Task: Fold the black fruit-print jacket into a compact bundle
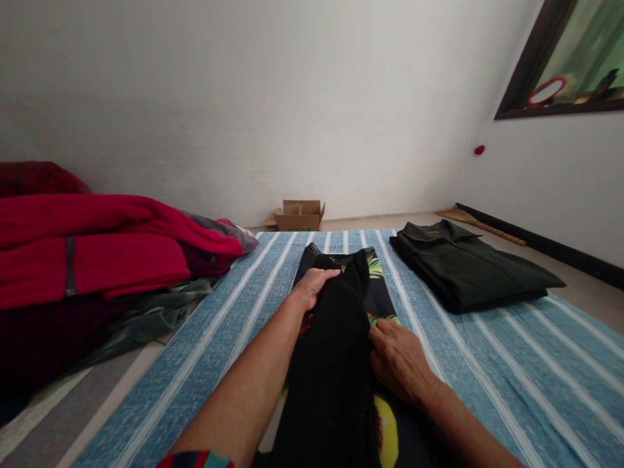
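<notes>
A long black garment (336, 338), narrow and folded lengthwise, lies over a dark garment printed with leaves and fruit (380, 296). Its kind is unclear, though it resembles trousers. Near its far end, my left hand (314, 286) grips the left edge, thumb stretched across the top and fingers mostly hidden. My right hand (397, 361) is closed at the black garment's right edge, lower down, with its fingertips curled out of sight in the cloth. Both garments rest on a blue and white striped sheet (195, 364).
A folded dark green collared garment (463, 266) lies on the right. At left is a heap of clothes with a bright red fleece (117, 260) on top. An open cardboard box (299, 216) stands by the wall. A dark-framed window (519, 58) is at upper right.
</notes>
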The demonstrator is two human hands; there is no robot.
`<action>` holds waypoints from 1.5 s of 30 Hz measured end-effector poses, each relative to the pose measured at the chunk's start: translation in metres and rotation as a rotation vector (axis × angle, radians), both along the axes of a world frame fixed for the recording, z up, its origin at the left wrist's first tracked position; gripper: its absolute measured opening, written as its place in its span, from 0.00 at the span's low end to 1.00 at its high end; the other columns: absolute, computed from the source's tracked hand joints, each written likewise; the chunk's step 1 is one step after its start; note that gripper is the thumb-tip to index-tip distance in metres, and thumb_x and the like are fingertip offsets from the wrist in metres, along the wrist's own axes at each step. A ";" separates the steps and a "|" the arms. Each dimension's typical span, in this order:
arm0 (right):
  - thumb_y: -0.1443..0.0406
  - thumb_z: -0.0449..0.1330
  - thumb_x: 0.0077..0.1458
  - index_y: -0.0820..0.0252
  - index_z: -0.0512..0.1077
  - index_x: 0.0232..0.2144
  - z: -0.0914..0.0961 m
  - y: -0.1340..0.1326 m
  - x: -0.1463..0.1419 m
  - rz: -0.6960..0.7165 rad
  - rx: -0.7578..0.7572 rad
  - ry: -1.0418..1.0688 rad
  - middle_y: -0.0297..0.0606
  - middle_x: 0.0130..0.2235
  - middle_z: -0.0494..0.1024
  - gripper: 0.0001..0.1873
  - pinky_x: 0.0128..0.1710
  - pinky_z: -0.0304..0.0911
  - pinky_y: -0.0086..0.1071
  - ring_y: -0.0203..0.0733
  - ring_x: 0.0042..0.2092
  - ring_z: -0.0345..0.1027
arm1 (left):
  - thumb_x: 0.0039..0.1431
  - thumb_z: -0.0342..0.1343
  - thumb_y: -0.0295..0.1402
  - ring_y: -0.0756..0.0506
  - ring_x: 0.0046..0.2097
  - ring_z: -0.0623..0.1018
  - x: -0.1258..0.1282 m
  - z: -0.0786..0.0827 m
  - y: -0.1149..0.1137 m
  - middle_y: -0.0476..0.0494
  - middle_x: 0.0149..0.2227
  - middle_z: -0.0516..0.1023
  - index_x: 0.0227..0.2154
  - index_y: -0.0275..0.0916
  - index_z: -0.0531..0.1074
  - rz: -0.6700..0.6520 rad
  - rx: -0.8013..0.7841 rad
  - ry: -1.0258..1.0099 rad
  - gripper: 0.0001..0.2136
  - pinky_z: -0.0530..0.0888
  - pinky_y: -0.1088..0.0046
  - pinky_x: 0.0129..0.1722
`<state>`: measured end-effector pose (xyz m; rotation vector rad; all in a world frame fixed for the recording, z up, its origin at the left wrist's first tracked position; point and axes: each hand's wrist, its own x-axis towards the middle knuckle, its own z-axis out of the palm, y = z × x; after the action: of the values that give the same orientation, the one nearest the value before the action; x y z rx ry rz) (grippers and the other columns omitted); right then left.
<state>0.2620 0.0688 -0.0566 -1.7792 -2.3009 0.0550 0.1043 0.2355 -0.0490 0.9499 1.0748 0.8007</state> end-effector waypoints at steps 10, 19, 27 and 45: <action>0.72 0.51 0.47 0.61 0.70 0.30 -0.003 -0.001 -0.001 0.043 0.020 0.012 0.41 0.35 0.72 0.09 0.37 0.54 0.34 0.44 0.38 0.63 | 0.39 0.65 0.30 0.45 0.24 0.77 0.011 -0.008 0.017 0.47 0.22 0.77 0.25 0.36 0.72 0.061 0.044 -0.058 0.09 0.73 0.69 0.27; 0.73 0.52 0.44 0.58 0.67 0.47 -0.004 0.008 0.006 -0.059 -0.019 0.294 0.38 0.39 0.71 0.25 0.39 0.57 0.30 0.42 0.42 0.64 | 0.45 0.61 0.28 0.46 0.24 0.77 0.002 -0.012 0.016 0.45 0.23 0.77 0.27 0.34 0.71 0.007 0.045 -0.203 0.06 0.73 0.70 0.28; 0.69 0.53 0.51 0.56 0.69 0.48 -0.001 0.014 -0.004 -0.018 0.018 0.521 0.38 0.39 0.72 0.20 0.40 0.58 0.31 0.40 0.41 0.65 | 0.45 0.62 0.28 0.48 0.23 0.76 -0.001 -0.014 0.015 0.48 0.22 0.76 0.28 0.35 0.70 0.052 0.055 -0.203 0.07 0.72 0.73 0.27; 0.70 0.53 0.43 0.60 0.71 0.29 -0.003 0.009 -0.011 -0.124 0.039 0.039 0.43 0.34 0.73 0.09 0.38 0.55 0.35 0.45 0.38 0.64 | 0.41 0.64 0.30 0.48 0.26 0.76 0.005 -0.018 0.016 0.47 0.25 0.77 0.34 0.35 0.73 0.115 0.149 -0.043 0.14 0.71 0.72 0.30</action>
<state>0.2507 0.0775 -0.0595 -1.8796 -2.1454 0.0236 0.1094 0.2514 -0.0673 0.9978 1.0503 1.0031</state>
